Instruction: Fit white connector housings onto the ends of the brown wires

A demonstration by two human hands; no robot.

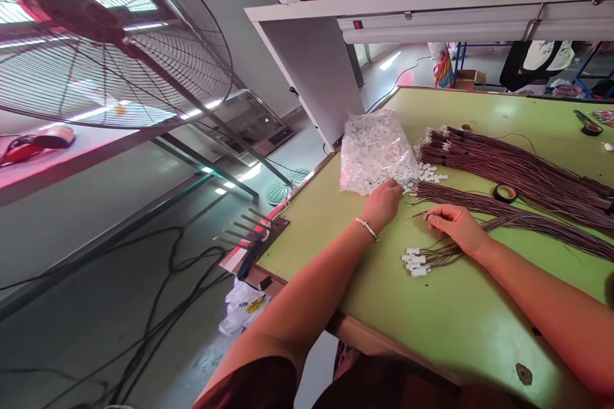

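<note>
On the green table, my left hand [382, 203] reaches to the front edge of a clear plastic bag [377, 147] filled with small white pieces. Its fingers are drawn together beside loose white connectors [432, 172]; what they hold, if anything, is hidden. Thumb and forefinger of my right hand [455, 227] pinch a thin wire [416, 215], whose end points left. Below that hand lies a small group of wires tipped with white connectors [415, 262]. A brown wire bundle [460, 201] runs rightward behind my right hand, its near ends close to the loose connectors.
Behind it lies a thicker wire bundle [508, 160] with a roll of black tape [504, 193] alongside. Scissors [589, 124] rest at the far right. A pronged fixture [261, 239] sits at the table's left edge. A large fan [110, 32] stands left; a shelf [432, 3] spans the back.
</note>
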